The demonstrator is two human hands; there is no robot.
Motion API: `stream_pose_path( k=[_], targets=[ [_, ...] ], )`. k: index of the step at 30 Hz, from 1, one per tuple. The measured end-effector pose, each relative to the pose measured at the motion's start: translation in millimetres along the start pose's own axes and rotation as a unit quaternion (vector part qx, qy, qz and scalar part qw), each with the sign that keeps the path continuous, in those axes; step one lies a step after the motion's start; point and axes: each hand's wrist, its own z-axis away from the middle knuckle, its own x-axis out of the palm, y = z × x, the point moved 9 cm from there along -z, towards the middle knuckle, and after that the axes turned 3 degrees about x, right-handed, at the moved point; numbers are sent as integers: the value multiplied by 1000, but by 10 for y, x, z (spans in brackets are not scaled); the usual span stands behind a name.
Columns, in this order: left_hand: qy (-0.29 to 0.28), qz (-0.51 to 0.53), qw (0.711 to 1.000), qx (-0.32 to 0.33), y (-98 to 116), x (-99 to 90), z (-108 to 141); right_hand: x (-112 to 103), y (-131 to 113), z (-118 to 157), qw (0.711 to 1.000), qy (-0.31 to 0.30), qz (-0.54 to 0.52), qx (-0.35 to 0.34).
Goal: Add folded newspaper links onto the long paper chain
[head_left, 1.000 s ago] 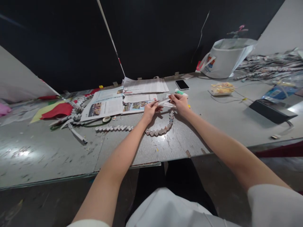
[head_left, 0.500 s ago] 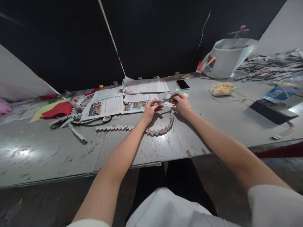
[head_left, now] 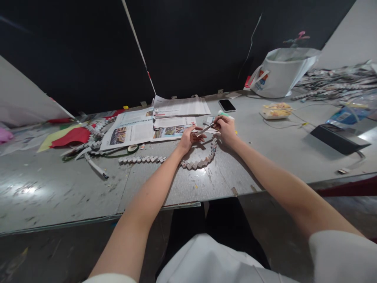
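A narrow folded paper strip (head_left: 205,129) spans the gap between my hands above the table. My left hand (head_left: 188,140) pinches its left end, with the fingers partly curled. The other end is gripped by the fingertips of my right hand (head_left: 225,129). Beneath my hands a zigzag chain of folded newspaper (head_left: 194,165) curves across the tabletop, and my left forearm hides part of it. Newspaper sheets (head_left: 132,129) lie spread just beyond my left hand. Small paper pieces and a white tube with a green end (head_left: 225,114) lie behind my right hand.
A phone (head_left: 227,105) lies near the back wall. To the right are a white bag (head_left: 278,74), a yellow tissue pack (head_left: 276,111), a black box-like object (head_left: 338,138) and heaped paper strips (head_left: 338,80). Red paper (head_left: 72,137) and a tape roll (head_left: 133,148) are left.
The paper strip between my hands has tilted more, its left end now lower. My left hand has shifted slightly down and my right hand slightly to the right.
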Motion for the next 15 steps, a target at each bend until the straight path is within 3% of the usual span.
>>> stream_pose_path(
  k=[5, 8, 15],
  targets=[
    [-50, -35, 997, -38, -82, 105, 7, 214, -194, 175, 995, -93, 39, -24],
    [-72, -96, 993, -23, -109, 118, -14, 350, -269, 262, 987, -145, 65, -35],
    [-52, -162, 985, 31, -86, 52, -63, 375, -295, 261, 988, -138, 60, -42]
  ],
)
